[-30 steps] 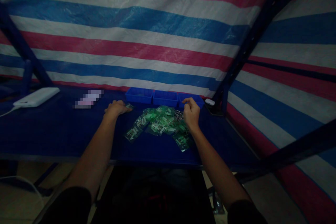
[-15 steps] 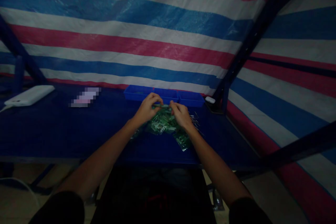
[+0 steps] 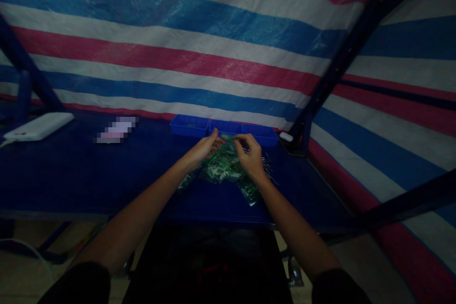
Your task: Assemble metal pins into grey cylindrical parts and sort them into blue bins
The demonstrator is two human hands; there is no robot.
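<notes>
My right hand [image 3: 250, 153] pinches a small clear-green plastic packet [image 3: 229, 137] by its right end, above a heap. My left hand [image 3: 205, 148] is at the packet's left side, thumb raised and fingers apart; whether a fingertip touches the packet is hard to see. Below both hands lies a heap of similar green plastic packets [image 3: 221, 171] with pale slim pieces inside. One packet [image 3: 250, 193] lies at the heap's front right. Several thin metal pins [image 3: 270, 171] are scattered beside my right hand.
Three joined blue bins [image 3: 188, 126] stand behind the heap. A white mouse-like object [image 3: 286, 137] sits by the right post. On the left of the blue table [image 3: 89, 175] are a white power bank-like device [image 3: 41, 126] with a cable and a blurred-out flat item [image 3: 117, 129].
My left hand has opened its pinch and drawn slightly left and down. My right hand now holds the packet by itself, its fingers bent over the end.
</notes>
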